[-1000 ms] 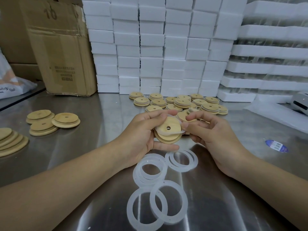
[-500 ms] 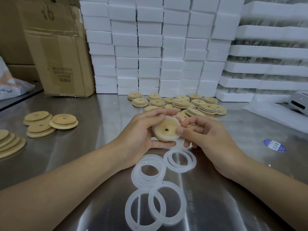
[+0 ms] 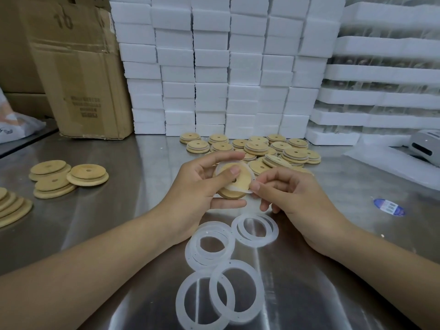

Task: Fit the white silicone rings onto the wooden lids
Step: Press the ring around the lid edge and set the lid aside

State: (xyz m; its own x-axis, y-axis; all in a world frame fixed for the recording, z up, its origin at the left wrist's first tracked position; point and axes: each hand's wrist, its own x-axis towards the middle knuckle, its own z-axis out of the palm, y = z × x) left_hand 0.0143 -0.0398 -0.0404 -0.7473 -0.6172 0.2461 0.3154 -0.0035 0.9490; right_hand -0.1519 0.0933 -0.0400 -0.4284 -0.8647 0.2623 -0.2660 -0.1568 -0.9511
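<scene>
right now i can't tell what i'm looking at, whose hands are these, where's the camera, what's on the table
No machine here: a person works with bare hands, and the one camera sits on their head, looking forward and down. The left hand holds a wooden lid, thumb on its face. The right hand pinches the edge of a white silicone ring set on that lid. On the steel table lie loose rings near the person, a heap of lids behind and a few lids at the left. White foam blocks and a cardboard box stand at the back.
</scene>
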